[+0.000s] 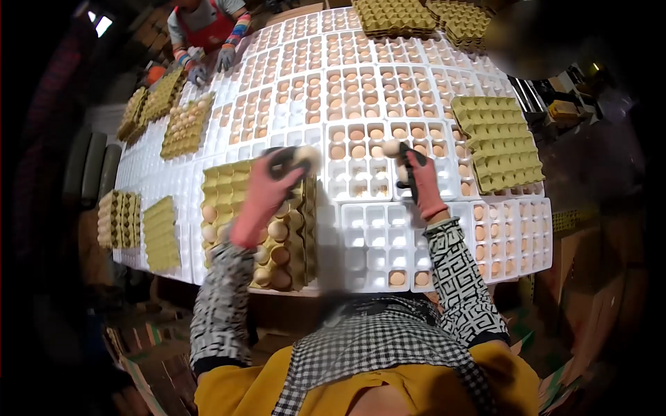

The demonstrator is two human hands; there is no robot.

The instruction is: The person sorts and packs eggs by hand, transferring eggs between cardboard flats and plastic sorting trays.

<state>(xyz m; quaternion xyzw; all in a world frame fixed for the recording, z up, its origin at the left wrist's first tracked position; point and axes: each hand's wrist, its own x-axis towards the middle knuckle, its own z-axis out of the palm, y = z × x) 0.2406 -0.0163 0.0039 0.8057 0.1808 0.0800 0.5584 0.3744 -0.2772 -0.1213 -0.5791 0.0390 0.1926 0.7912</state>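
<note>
My left hand [267, 187], in a pink glove with dark fingers, is closed around a pale egg [306, 158]. It is above the olive-yellow egg tray [305, 222], where several eggs [278, 231] sit in the cups. My right hand [424, 182], gloved alike, has an egg [391, 148] pinched at its fingertips. Another pale egg shape shows beside its fingers, and I cannot tell whether it is held. Under this hand lie white foam trays [386, 205] with square compartments, some filled with eggs. The nearest foam tray holds an egg [397, 278] in its front row.
Foam trays of eggs [352, 93] cover most of the table. Olive-yellow trays are stacked at right [498, 142], at the back [395, 17] and at left [119, 220]. Across the far left corner stands another person [208, 28] with gloved hands over the trays.
</note>
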